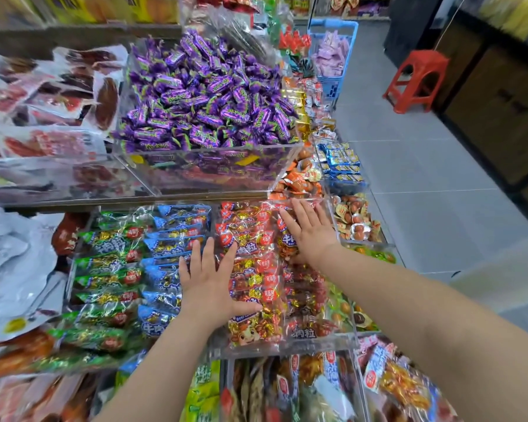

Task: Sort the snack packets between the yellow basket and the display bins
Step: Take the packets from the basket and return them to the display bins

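Red snack packets (253,269) fill a clear acrylic display bin (333,342) in the middle of the shelf. My left hand (209,281) lies flat with straight fingers on the left side of these red packets, at the border with the blue packets (171,239). My right hand (307,229) lies flat, fingers spread, on the far right part of the same red packets. Neither hand grips anything. Green packets (104,269) lie in the bin further left. No yellow basket is in view.
A raised clear bin of purple candies (201,95) stands behind. Egg-like snacks (357,220) and blue packs (342,161) fill bins on the right. A blue basket (333,50) sits at the shelf's far end. A red stool (415,80) stands in the grey-tiled aisle.
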A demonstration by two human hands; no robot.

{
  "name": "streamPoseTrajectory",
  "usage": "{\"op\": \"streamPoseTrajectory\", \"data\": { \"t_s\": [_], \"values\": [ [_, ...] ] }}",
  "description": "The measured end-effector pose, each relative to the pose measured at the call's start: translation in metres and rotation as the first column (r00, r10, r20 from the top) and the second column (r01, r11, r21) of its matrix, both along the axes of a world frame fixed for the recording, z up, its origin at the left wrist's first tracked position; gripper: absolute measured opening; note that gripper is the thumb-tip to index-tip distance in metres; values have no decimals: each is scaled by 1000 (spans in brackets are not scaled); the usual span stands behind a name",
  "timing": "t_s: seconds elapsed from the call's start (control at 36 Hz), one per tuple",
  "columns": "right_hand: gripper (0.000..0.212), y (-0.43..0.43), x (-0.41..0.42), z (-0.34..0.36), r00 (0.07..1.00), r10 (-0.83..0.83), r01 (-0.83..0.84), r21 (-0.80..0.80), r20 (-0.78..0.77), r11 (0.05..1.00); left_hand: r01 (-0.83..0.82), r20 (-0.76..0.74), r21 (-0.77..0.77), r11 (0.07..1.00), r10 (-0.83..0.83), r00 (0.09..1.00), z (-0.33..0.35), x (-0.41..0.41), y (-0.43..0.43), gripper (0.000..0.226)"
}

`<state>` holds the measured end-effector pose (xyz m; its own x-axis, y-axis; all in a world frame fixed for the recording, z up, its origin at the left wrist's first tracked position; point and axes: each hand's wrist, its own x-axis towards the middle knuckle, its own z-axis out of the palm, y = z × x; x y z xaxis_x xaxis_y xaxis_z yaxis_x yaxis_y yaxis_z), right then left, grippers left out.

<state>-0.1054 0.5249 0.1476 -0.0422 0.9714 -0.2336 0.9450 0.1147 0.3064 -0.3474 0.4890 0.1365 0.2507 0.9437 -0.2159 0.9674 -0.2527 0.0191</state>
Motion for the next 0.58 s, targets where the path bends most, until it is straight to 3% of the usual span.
{"op": "streamPoseTrajectory", "data": {
  "t_s": [0.11, 0.19, 0.25, 0.33, 0.42, 0.47, 0.58],
  "values": [
    [104, -2, -8, 16, 999, -32, 32, -66, 1, 997, -9, 23, -29, 1000, 9, 1000, 3, 0, -1, 131],
    [91, -20, -11, 28, 995, -42, 38, -42, -89, 998, 1, 82, -74, 997, 5, 997, 14, -1, -3, 126],
    [84, -39, -13, 36, 983, -35, 37, 9, -179, 999, -11, 245, -93, 996, 34, 969, 24, -4, -7, 116],
    [73, -73, -16, 44, 931, -74, 111, 83, -358, 990, -55, 563, 19, 998, 35, 826, 40, -8, -20, 81],
    [57, -114, -22, 43, 770, -210, 312, 68, -603, 948, -51, 714, 159, 986, -79, 696, 54, -7, -46, 34],
    [41, -146, -27, 36, 626, -267, 442, 50, -733, 896, -35, 800, 103, 994, -62, 597, 63, -4, -71, 12],
    [21, -225, -41, 10, 262, -393, 680, -121, -882, 724, 115, 894, -163, 980, 97, 436, 66, 4, -123, 23]
  ]
}}
